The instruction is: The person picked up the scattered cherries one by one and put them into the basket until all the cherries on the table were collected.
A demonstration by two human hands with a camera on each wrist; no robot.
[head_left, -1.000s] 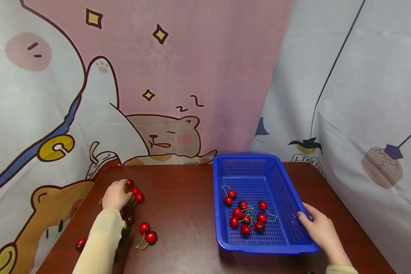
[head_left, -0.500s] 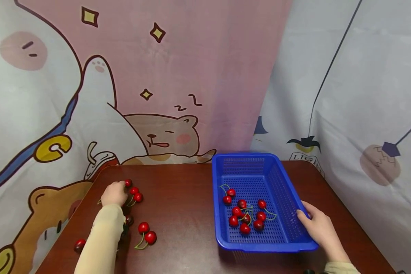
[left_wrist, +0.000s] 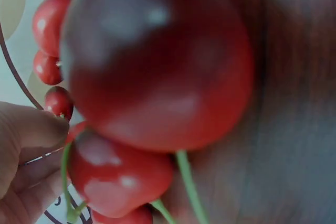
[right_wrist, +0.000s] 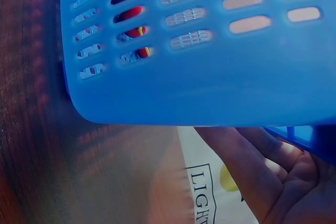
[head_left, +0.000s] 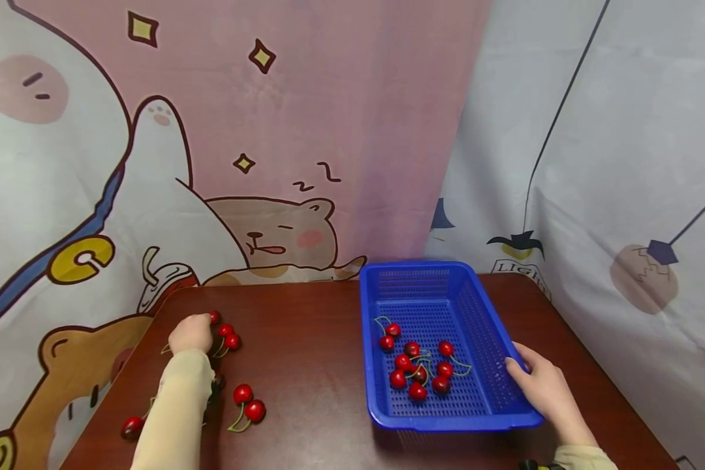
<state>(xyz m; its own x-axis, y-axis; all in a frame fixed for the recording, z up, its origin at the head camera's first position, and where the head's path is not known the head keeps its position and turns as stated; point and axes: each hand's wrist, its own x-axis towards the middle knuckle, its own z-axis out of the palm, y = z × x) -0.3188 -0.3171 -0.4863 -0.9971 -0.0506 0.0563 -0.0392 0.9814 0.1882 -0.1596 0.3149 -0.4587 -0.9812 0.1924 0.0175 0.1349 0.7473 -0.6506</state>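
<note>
1. Cherries at the far left of the table: the left hand lies over this cluster with fingers curled. Whether a stem is pinched cannot be told from the head view; the left wrist view shows fingertips beside a green stem, not clearly closed on it.
2. Risk: round fruit may roll. A loose pair and a single cherry lie near the forearm; a sleeve sweep could push them off the left edge.
3. Risk: joined stems may drag neighbouring fruit when lifted.
4. Basket: the right hand grips the near right rim, fingers curled over it. Pulling could slide it off the front edge, spilling the cherries already inside.
5. Surface: dark reddish wood, glossy.
6. Room: cartoon-printed cloth hangs behind and at both sides.
</note>
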